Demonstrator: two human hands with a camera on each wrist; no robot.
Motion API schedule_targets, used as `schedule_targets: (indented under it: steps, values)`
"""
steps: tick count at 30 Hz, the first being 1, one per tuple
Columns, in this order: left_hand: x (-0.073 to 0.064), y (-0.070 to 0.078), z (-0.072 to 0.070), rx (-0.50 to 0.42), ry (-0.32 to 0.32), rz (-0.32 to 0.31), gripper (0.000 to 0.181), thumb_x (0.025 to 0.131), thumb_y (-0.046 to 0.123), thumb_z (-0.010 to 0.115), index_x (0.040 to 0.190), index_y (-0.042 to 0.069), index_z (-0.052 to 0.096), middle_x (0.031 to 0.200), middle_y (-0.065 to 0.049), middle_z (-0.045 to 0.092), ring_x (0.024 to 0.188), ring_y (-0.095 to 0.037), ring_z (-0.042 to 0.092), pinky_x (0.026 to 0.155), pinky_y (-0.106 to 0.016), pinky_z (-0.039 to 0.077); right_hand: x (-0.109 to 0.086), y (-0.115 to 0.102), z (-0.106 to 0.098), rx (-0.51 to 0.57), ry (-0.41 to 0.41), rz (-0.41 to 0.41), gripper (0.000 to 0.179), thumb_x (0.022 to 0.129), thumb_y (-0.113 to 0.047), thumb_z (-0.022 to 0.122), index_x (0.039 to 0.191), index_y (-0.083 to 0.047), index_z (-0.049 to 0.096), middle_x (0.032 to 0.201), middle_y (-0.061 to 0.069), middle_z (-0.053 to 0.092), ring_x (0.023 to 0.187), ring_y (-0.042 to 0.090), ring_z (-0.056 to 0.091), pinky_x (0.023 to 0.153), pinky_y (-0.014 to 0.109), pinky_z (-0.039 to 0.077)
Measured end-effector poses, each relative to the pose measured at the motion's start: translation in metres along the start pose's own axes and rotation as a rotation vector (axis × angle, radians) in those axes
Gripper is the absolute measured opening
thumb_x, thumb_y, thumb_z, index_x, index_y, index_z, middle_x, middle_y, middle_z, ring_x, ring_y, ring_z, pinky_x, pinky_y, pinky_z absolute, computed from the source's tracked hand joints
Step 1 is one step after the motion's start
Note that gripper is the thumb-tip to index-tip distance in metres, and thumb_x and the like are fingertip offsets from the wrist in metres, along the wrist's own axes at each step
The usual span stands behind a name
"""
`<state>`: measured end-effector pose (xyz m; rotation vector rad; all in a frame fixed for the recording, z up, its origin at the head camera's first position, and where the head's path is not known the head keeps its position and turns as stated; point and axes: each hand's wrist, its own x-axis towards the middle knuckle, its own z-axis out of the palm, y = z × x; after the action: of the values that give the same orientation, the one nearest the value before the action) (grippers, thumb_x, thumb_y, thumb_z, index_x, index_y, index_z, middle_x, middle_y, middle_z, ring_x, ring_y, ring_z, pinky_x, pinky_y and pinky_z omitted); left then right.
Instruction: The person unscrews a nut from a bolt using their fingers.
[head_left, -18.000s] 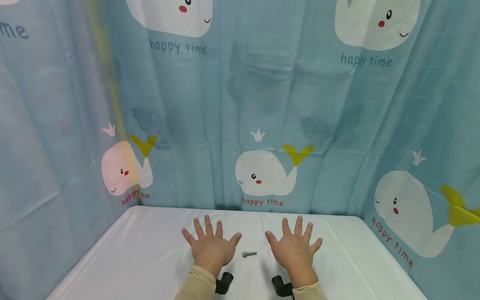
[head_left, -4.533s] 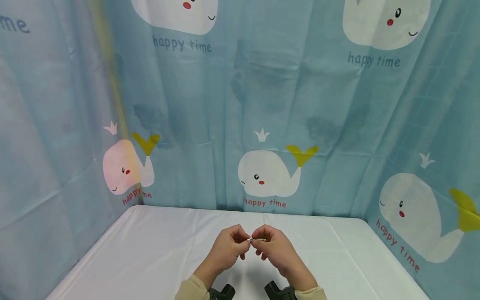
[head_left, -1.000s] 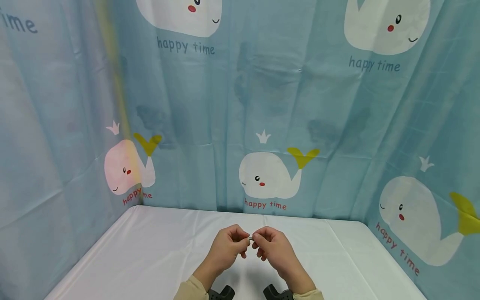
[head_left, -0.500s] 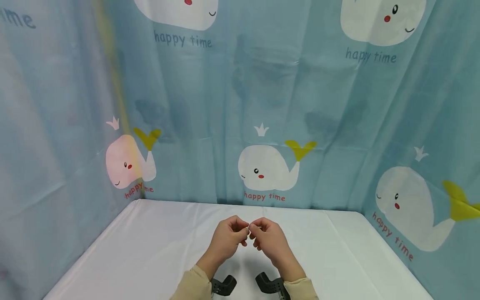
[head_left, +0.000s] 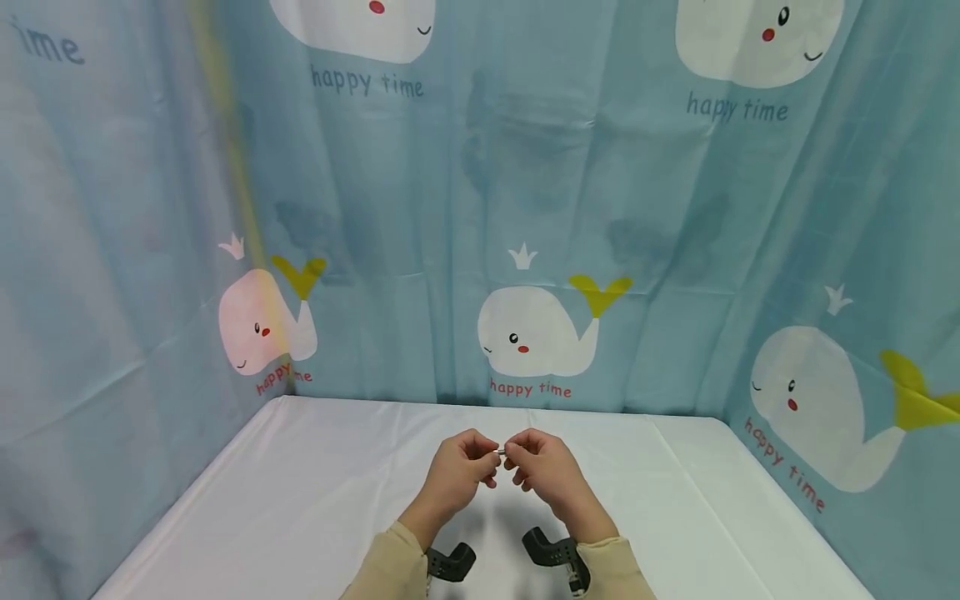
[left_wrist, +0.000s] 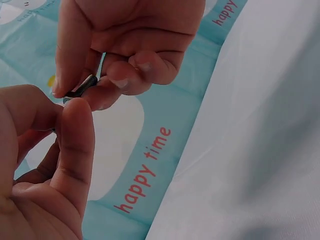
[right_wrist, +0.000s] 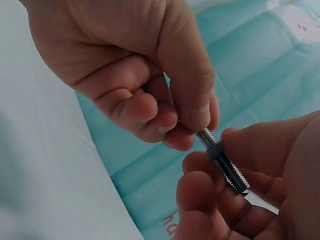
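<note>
Both hands hold a small silver bolt [head_left: 502, 452] above the white table. In the right wrist view, the left hand [right_wrist: 120, 65] pinches one end between thumb and fingers, hiding that end. Close by, the right hand [right_wrist: 270, 170] has its thumb and index finger at a dark nut-like collar [right_wrist: 216, 149] partway along the thread. Past the collar, the threaded shank [right_wrist: 232, 173] runs out over the right hand's curled fingers. In the left wrist view, the bolt's threaded tip [left_wrist: 89, 83] shows beside the right hand's fingers.
A white cloth-covered table [head_left: 300, 500] lies under the hands. Behind and at both sides hangs a blue curtain [head_left: 420, 208] with printed whales. A black wrist camera mount [head_left: 453, 563] sits at the left sleeve, another mount [head_left: 547, 550] at the right one.
At first the bolt lay on the table between two spread hands; now both hands hold it up. Half a second ago the fingertips met; now they are slightly apart with metal showing between.
</note>
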<state>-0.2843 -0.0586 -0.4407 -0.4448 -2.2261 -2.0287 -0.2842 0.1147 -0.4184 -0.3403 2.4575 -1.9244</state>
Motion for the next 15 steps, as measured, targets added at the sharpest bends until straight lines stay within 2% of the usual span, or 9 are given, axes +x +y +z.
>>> schedule_targets:
  steps: [4,7,11,15]
  values:
    - [0.0001,-0.0022,-0.0002,-0.009,0.006,-0.001,0.008,0.093,0.005,0.067,0.099,0.001,0.067,0.087,-0.008,0.065,0.066,-0.024,0.065,0.064,-0.035,0.058,0.0009,0.0010,0.0018,0.009,0.004,-0.012,0.015,0.092,-0.014,0.068,0.103,-0.004,0.066,0.096,0.010,0.065,0.071,0.025,0.063,0.060,0.034,0.052]
    - [-0.0009,-0.0016,-0.0012,-0.016,0.010,-0.004,0.008,0.093,0.009,0.068,0.098,0.004,0.067,0.087,-0.008,0.066,0.065,-0.022,0.065,0.064,-0.033,0.058,0.0001,0.0006,0.0035,0.027,0.010,-0.002,0.021,0.094,-0.022,0.068,0.106,-0.005,0.065,0.100,0.011,0.065,0.071,0.025,0.063,0.060,0.034,0.053]
    - [-0.0018,-0.0002,-0.0014,-0.020,0.002,0.001,0.007,0.092,0.010,0.069,0.097,0.005,0.068,0.087,-0.008,0.067,0.066,-0.023,0.065,0.065,-0.034,0.058,-0.0020,0.0016,0.0058,0.021,0.015,0.021,0.029,0.098,-0.034,0.064,0.105,-0.006,0.066,0.089,0.011,0.066,0.064,0.023,0.060,0.058,0.033,0.052]
    - [-0.0019,0.0010,-0.0007,-0.015,-0.001,0.001,0.007,0.092,0.009,0.069,0.097,0.005,0.068,0.087,-0.008,0.067,0.066,-0.023,0.065,0.065,-0.033,0.058,-0.0025,0.0021,0.0076,0.010,0.029,-0.003,0.017,0.097,-0.020,0.063,0.105,-0.005,0.067,0.094,0.011,0.065,0.067,0.023,0.061,0.059,0.033,0.052]
